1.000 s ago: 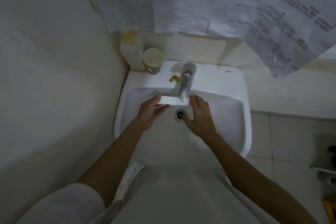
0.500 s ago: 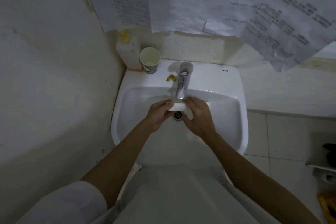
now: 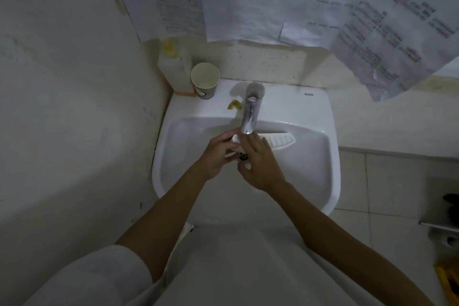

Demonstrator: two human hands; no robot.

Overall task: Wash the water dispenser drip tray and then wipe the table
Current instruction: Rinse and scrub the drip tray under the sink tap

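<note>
The white slotted drip tray [image 3: 280, 141] lies across the white sink basin [image 3: 310, 171] under the chrome faucet [image 3: 250, 117], its right end sticking out past my hands. My left hand [image 3: 218, 154] grips the tray's left end. My right hand [image 3: 260, 164] lies over the tray's middle, fingers spread toward the faucet spout. The drain [image 3: 244, 156] shows between my hands. Most of the tray is hidden by my hands.
A soap bottle [image 3: 175, 69] and a paper cup [image 3: 205, 81] stand on the sink's back left ledge, with a yellow smear [image 3: 234, 105] near the faucet base. Printed sheets [image 3: 273, 0] hang on the wall above. A wall closes in on the left; tiled floor lies right.
The tray has shifted rightward under the faucet, so its right end now shows. Both hands have drawn closer together over the drain.
</note>
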